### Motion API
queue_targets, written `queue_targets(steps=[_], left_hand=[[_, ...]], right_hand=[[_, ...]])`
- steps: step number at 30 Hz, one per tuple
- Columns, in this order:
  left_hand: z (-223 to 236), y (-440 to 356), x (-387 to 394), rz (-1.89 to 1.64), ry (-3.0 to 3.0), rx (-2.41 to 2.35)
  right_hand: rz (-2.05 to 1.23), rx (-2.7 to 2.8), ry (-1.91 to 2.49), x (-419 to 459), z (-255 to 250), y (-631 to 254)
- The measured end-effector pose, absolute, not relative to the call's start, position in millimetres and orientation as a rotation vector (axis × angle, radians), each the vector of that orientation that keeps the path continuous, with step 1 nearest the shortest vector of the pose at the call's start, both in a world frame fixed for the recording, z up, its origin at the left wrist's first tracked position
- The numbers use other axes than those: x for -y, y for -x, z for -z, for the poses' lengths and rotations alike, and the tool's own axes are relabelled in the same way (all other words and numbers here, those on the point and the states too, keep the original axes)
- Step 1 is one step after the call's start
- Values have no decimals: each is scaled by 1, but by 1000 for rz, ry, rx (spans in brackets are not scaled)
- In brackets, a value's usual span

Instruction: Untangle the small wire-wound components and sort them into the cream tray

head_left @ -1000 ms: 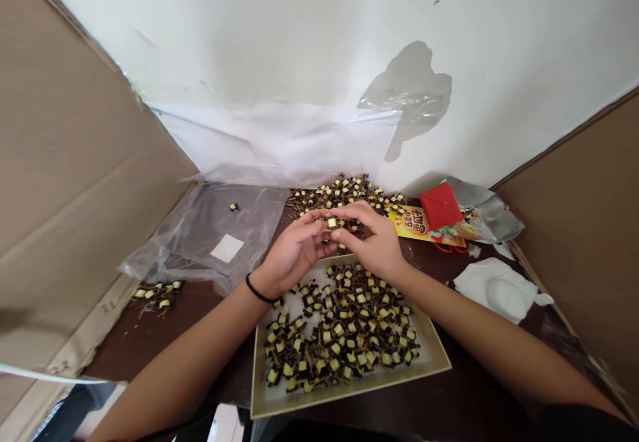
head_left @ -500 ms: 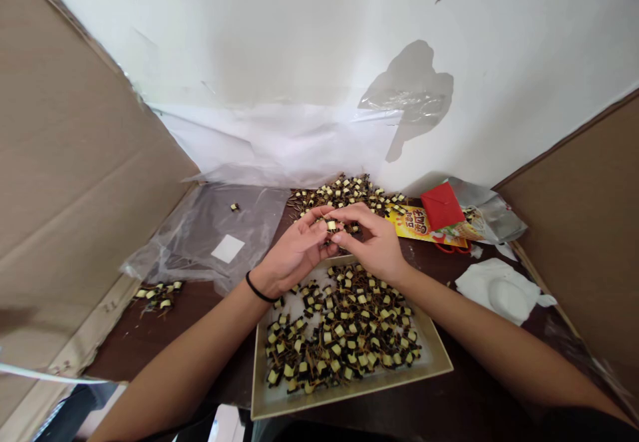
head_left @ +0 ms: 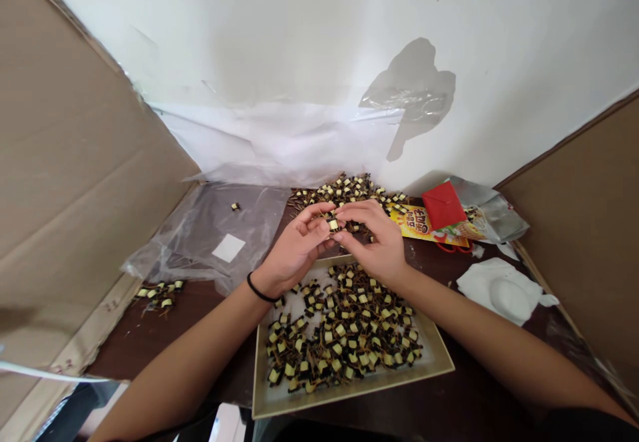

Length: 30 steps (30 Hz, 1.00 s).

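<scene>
Between my two hands, just beyond the back rim of a shallow tray [head_left: 263, 399], is one small coil [head_left: 333, 225], yellow-taped with black ends and thin copper leads. My left hand [head_left: 299, 245] pinches it from the left, thumb against its side. From the right, the fingertips of my right hand [head_left: 377, 242] close on its other side and leads. Many similar coils [head_left: 344, 335] lie heaped in the tray below my wrists. Another pile of coils [head_left: 349, 188] sits behind my hands, partly hidden by them.
A clear plastic bag [head_left: 194, 222] lies at left with a white label and a single coil on it; a small coil group [head_left: 162, 292] is nearer. At right are a snack packet [head_left: 414, 222], a red envelope [head_left: 443, 206], red-handled scissors [head_left: 455, 247] and crumpled tissue [head_left: 499, 289]. Cardboard walls flank both sides.
Both hands stay together around the same coil. My right fingers have shifted slightly over its right side, and the coil has turned a little. The tray and piles look the same.
</scene>
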<state>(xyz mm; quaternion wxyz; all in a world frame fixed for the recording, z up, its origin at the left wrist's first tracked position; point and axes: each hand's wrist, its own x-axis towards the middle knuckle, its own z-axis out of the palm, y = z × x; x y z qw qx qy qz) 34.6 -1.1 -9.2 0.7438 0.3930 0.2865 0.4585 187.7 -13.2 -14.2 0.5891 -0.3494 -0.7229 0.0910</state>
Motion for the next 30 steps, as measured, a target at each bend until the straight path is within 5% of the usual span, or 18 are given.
queue_targets(steps=[30], left_hand=[[15,-34,-2,-1133,-1148,-701]], right_hand=[[-198,1704,729,13,12,-188]])
